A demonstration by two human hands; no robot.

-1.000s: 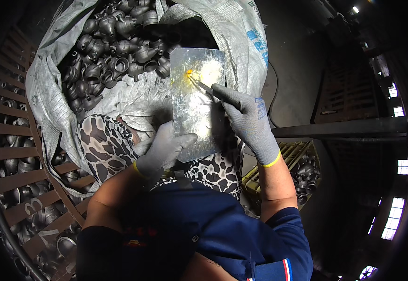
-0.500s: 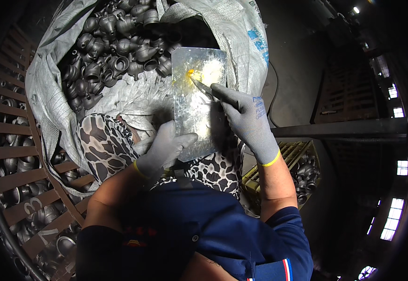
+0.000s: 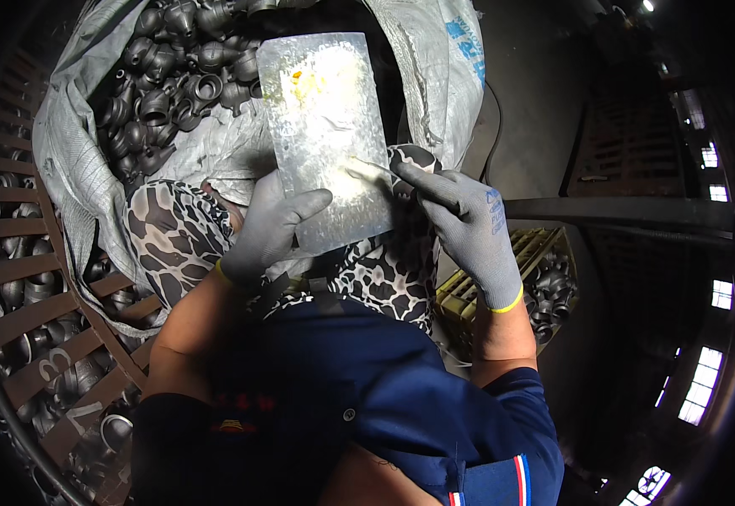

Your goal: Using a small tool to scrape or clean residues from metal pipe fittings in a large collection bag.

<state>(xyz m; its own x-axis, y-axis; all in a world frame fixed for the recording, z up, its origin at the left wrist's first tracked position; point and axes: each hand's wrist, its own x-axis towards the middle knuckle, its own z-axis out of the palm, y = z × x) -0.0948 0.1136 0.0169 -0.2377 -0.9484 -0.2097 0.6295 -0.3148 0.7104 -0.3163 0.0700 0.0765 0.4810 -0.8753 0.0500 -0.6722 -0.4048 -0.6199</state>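
A flat, scuffed silver metal plate (image 3: 325,126) lies tilted above my lap, with bright glare across it. My left hand (image 3: 270,219), in a grey glove, grips its lower left edge with the thumb on top. A small orange-yellow smear (image 3: 297,76) marks the plate's upper left part. Gloved in grey too, my right hand (image 3: 460,211) is closed at the plate's right side around a thin pointed tool (image 3: 366,170), its index finger stretched along it. The tool's tip is over the plate's lower half; glare hides whether it touches and exactly what kind it is.
A large white woven sack (image 3: 64,152) full of dark metal fittings (image 3: 157,105) opens in front of me. A rusty slatted metal crate (image 3: 26,270) with more fittings stands at the left. Near my right elbow is a yellow crate (image 3: 460,304) of fittings.
The plate has moved up and left with my left hand. My right hand has drawn the tool down from the orange-yellow smear to the plate's lower right area.
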